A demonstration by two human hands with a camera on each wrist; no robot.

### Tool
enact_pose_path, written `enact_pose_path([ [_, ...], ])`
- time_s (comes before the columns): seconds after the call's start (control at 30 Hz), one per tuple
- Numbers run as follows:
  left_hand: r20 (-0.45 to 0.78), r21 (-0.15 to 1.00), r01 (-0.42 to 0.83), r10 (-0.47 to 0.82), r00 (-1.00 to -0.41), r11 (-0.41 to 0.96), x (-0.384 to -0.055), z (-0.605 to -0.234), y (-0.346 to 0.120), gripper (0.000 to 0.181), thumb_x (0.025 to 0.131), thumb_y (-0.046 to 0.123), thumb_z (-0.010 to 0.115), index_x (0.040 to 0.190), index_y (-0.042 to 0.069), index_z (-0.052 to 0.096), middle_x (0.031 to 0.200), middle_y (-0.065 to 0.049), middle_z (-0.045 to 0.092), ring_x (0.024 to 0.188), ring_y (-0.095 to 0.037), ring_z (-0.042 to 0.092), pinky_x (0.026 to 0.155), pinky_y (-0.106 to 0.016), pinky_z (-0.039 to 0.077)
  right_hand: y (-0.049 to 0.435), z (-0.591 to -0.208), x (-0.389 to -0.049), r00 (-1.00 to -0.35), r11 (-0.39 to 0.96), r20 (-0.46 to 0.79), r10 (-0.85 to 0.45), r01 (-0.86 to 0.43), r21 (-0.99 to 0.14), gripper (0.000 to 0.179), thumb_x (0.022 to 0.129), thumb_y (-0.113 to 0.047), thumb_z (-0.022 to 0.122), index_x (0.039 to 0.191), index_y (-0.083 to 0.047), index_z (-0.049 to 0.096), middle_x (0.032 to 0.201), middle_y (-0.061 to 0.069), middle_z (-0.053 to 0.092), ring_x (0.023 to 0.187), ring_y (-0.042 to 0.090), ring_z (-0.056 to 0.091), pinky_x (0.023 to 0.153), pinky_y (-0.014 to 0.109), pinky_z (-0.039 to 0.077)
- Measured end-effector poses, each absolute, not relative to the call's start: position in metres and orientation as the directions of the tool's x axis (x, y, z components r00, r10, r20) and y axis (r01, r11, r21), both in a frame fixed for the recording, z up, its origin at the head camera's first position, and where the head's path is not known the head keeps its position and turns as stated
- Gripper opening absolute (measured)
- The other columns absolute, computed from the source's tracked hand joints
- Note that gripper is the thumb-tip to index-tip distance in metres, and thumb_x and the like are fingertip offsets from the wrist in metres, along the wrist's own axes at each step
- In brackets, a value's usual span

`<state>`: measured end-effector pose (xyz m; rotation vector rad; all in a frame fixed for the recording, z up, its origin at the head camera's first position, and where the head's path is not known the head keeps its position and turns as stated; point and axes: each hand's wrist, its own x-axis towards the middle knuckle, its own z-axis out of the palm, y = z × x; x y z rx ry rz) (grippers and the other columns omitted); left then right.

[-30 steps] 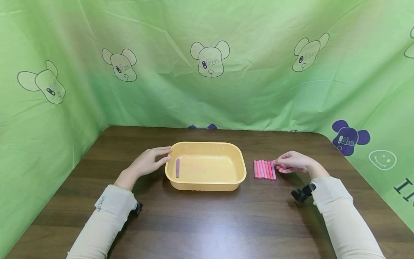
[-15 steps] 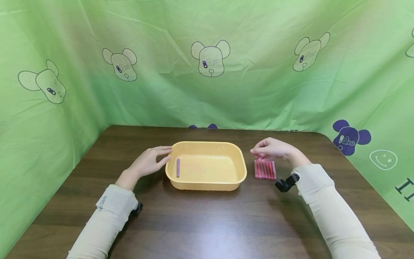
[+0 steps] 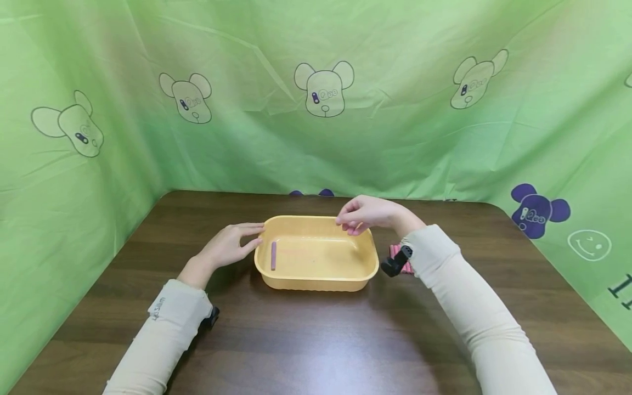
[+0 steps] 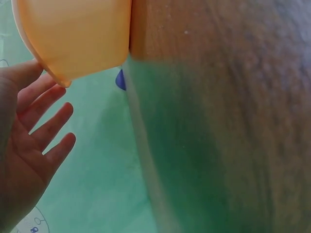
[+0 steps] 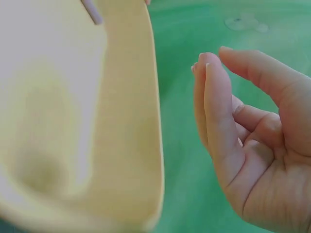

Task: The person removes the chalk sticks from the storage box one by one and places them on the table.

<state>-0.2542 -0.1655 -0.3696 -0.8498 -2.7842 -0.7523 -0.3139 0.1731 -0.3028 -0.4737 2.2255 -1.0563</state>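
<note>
A pale yellow rectangular tub (image 3: 316, 284) stands on the wooden table, with a thin purple stick (image 3: 274, 256) lying inside near its left wall. My left hand (image 3: 227, 247) touches the tub's left rim with extended fingers; in the left wrist view its other fingers (image 4: 53, 126) spread apart beside the rim. Above the tub's back right corner hovers my right hand (image 3: 367, 213). In the right wrist view, its thumb and long straight fingers (image 5: 218, 107) come close together at the tips, and no object shows between them. A row of pink sticks (image 3: 395, 251) lies right of the tub, mostly hidden by the right wrist.
The brown wooden table (image 3: 316, 334) meets a green printed cloth (image 3: 247, 148) at its back and sides. A small black device (image 3: 396, 261) is worn under the right sleeve cuff, and a similar one (image 3: 212, 316) under the left.
My right hand has moved left from the right end of the stick row, past its far side, to above the tub. The left hand and the purple stick stay put.
</note>
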Motion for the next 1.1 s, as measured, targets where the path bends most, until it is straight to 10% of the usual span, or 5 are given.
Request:
enact_pose_path([
  [1.1,0.251,0.41,0.544,0.482,-0.839,0.732,-0.256,-0.367,-0.164,0.04,0.092,0.024,0.059,0.127,0.006,0.059,0.13,-0.01,0.059,0.124,-0.026,0.053,0.104,-0.044,0.043,0.068,-0.355,-0.34,-0.55,0.672,-0.544,-0.634,-0.042,-0.74,0.017,0.091,-0.016,0.059,0.098,0.0,0.062,0.073,-0.001,0.064,0.065,0.005,0.06,0.065,0.018,0.054],
])
